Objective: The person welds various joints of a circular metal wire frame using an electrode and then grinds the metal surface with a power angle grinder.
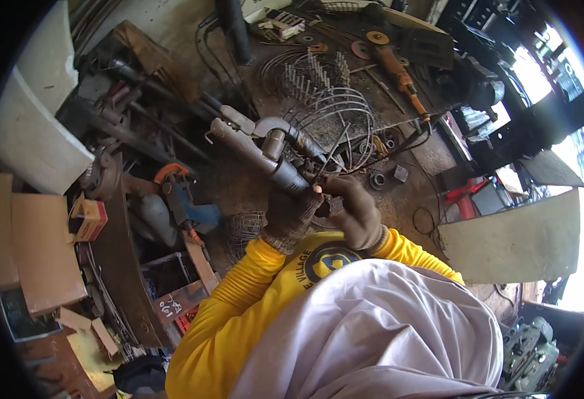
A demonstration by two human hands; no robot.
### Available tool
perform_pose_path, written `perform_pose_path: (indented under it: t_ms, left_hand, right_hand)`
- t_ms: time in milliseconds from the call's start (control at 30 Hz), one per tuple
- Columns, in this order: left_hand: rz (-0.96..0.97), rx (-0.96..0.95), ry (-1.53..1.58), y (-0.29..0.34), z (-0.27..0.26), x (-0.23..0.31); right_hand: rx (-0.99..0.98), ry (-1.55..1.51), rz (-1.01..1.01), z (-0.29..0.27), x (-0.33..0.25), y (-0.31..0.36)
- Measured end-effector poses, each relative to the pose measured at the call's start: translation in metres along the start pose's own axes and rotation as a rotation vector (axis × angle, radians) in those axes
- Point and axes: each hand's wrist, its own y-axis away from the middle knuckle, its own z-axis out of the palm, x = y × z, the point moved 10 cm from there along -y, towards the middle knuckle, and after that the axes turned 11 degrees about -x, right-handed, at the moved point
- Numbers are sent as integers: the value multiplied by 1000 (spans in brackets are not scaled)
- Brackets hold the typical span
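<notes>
My gloved left hand (288, 216) is closed around the lower end of a metal pipe assembly (249, 151). This dull grey piece is a straight tube with a curved pipe joined to its side, slanting up and to the left in front of me. Close beside it, my gloved right hand (358, 216) has its fingers curled near the pipe's lower end and the left fingertips. Whatever those fingers pinch is dark and too small to name. Both gloves are brown and worn.
Beyond the pipe lie looped metal rods (345, 110) and several upright bolts (305, 76). An orange angle grinder (395, 70) rests at the far right, a blue one (195, 206) at the left. Cardboard boxes (46, 246) stand left; a bent metal sheet (511, 239) lies right.
</notes>
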Motion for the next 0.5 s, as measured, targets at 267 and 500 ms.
perform_pose_path:
  t_ms: [267,500]
  left_hand:
    - [13,-24,-218,29,-3,18]
    - [176,-105,-713,61,26,27]
  right_hand:
    - [-38,-576,476,23,56,7]
    - [28,-583,672,43,78,50]
